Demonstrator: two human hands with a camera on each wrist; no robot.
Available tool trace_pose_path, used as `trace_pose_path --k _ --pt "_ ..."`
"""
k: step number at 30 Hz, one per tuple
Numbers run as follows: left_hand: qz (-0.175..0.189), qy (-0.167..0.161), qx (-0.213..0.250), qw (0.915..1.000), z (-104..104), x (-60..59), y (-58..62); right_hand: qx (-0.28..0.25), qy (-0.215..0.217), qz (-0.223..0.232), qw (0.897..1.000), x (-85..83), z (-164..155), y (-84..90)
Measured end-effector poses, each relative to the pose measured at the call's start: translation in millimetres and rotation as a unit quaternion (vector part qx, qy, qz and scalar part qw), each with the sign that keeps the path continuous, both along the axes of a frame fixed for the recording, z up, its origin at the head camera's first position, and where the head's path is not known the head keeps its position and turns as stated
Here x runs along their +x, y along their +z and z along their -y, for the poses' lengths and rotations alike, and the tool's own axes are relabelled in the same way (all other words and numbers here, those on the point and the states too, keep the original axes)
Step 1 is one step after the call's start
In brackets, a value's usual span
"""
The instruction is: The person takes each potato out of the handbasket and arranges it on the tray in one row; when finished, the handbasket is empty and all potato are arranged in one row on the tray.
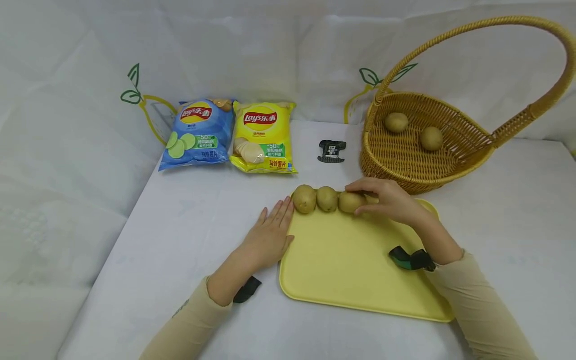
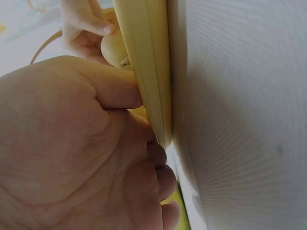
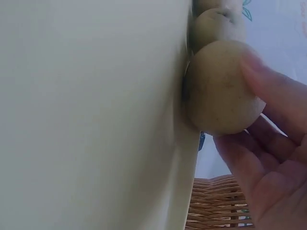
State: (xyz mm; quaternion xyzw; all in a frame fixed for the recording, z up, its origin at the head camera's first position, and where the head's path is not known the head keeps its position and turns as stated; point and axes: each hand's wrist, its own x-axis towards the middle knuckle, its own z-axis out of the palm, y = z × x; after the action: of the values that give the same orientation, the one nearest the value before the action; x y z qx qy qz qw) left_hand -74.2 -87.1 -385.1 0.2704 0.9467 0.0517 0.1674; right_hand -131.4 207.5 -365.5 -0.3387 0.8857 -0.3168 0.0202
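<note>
Three round, light-brown potatoes stand in a row along the far edge of a yellow tray (image 1: 337, 265). The right hand (image 1: 390, 201) holds the rightmost potato (image 1: 349, 202) between thumb and fingers, right beside the middle potato (image 1: 327, 199). In the right wrist view the held potato (image 3: 223, 88) sits at the tray's rim. With its fingers extended, the left hand (image 1: 270, 237) lies along the tray's left edge, fingertips right at the leftmost potato (image 1: 304, 199). The left wrist view shows its thumb against the tray's side (image 2: 148, 67).
Behind the tray's right end stands a wicker basket (image 1: 373, 162) with a tall handle and two potatoes (image 1: 396, 122) inside. A blue chip bag (image 1: 198, 132) and a yellow chip bag (image 1: 263, 137) lie at the back left. A small black packet (image 1: 331, 151) lies left of the basket.
</note>
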Motion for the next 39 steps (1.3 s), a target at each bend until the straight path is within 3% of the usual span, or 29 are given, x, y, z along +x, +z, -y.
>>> trace_pose_path --k 5,13,21,34,39 --pt "-0.002 -0.001 -0.001 1.0 -0.3 0.1 -1.6 0.031 -0.01 0.037 0.999 1.2 2.1 1.1" --pt "-0.002 -0.002 0.004 1.0 -0.8 0.1 -0.5 0.027 -0.005 0.011 1.0 1.8 2.1 -0.4" --pt "-0.001 -0.003 0.004 1.0 -2.2 -0.3 -1.9 0.026 -0.001 0.028 0.999 0.8 -3.8 -1.9" --pt "0.004 0.006 0.018 0.9998 0.9 0.0 2.1 -0.027 -0.018 -0.018 0.999 4.2 1.3 -11.2" --pt "0.004 0.005 0.014 0.9999 0.5 -0.2 1.3 -0.029 -0.027 -0.004 0.999 3.8 -0.6 -12.2"
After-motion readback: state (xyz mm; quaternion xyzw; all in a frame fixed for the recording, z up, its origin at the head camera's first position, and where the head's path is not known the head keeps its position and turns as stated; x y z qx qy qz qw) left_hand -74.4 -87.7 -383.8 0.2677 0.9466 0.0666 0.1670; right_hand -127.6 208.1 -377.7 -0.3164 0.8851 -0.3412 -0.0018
